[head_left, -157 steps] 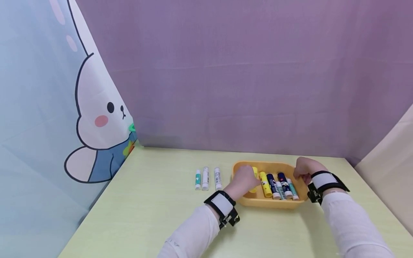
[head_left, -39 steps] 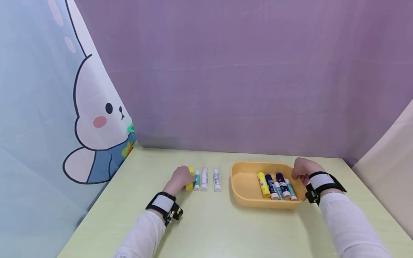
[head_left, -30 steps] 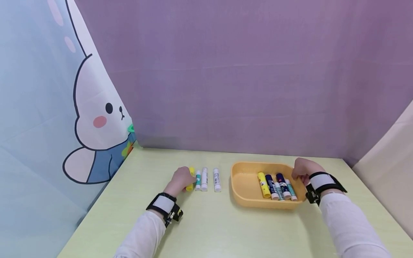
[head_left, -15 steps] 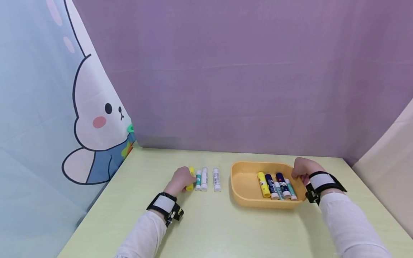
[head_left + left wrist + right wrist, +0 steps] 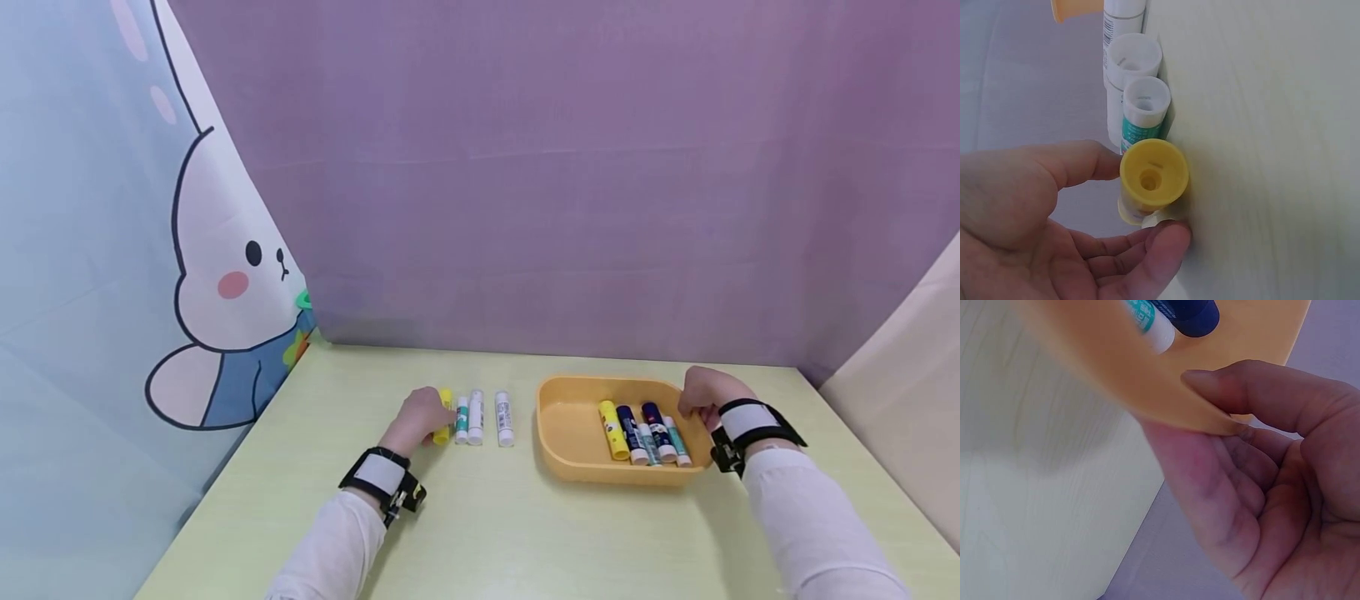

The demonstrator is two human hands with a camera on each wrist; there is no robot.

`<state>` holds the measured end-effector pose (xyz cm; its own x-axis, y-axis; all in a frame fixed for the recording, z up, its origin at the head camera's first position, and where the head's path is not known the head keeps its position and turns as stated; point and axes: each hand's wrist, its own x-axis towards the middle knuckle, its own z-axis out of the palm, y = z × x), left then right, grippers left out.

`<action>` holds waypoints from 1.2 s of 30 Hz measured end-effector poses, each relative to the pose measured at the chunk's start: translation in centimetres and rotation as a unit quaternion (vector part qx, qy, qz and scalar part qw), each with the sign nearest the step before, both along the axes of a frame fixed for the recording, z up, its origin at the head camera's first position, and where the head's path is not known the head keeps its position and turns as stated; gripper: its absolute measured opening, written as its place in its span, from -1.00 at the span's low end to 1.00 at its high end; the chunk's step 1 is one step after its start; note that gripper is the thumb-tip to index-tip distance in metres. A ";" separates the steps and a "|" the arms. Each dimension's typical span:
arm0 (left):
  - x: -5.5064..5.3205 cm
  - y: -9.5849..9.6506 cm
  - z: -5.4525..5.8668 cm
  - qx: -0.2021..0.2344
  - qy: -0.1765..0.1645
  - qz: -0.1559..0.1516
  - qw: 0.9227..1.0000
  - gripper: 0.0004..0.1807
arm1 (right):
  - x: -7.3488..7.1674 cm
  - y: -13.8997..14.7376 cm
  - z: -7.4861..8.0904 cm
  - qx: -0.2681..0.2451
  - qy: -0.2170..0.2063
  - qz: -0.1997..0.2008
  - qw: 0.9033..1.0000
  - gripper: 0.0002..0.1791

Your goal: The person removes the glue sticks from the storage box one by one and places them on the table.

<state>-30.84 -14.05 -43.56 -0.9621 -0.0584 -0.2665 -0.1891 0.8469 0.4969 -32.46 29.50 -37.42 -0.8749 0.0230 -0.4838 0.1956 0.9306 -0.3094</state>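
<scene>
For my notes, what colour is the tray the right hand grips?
The tray is light orange; the head view shows it best.

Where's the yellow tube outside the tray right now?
In the head view, the yellow tube is on the table, left of the tray, between the left hand and the small teal-and-white tube.

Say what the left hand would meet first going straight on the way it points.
The left hand would first meet the yellow glue stick between its thumb and fingers; the teal-and-white stick looks next, though depth is unclear.
</scene>
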 end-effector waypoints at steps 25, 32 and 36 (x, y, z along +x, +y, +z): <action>0.7 0.6 2.2 -0.035 0.037 -0.015 0.999 -0.51 | 0.0 -0.1 0.1 -0.002 0.000 0.005 1.000 -0.90; 0.5 1.3 3.5 -0.063 0.071 -0.027 0.995 -0.17 | 0.0 -0.1 0.0 -0.009 -0.002 0.001 1.000 -0.90; 0.7 1.8 4.8 -0.051 0.114 -0.031 0.992 0.03 | -0.1 -0.1 0.0 -0.005 -0.002 -0.006 1.000 -0.89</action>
<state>-30.09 -12.26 -38.81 -0.9992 -0.0135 -0.0381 -0.0286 0.9018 0.4311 -32.59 29.38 -37.44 -0.8730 0.0290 -0.4869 0.2083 0.9248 -0.3184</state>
